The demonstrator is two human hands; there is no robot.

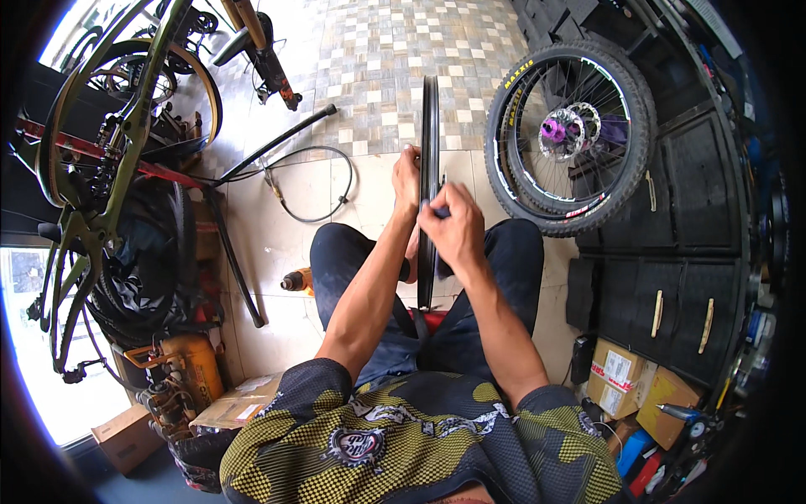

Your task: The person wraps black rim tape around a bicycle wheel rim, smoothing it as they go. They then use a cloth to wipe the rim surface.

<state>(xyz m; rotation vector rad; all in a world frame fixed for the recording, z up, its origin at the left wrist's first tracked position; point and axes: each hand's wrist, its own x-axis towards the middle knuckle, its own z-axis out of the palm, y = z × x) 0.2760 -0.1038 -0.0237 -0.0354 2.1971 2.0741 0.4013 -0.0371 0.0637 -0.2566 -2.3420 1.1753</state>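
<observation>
A black bicycle wheel rim (430,118) stands upright and edge-on between my knees, pointing away from me. My left hand (406,182) is closed against its left side, with some fingers hidden behind it. My right hand (457,227) is curled at the right side of the rim, slightly blurred. Something small and dark shows at its fingers, too unclear to name. A dark piece, perhaps the hub, peeks out just beyond the right hand. Below, the rim's near end comes down by a red patch between my thighs.
Two wheels with knobbly tyres (635,101) lean at the right by black drawers (697,189). Left stand a green bike frame (138,126) and a work stand's black leg (231,260). A looped cable (351,181) and an orange power tool (298,280) lie on the tiled floor.
</observation>
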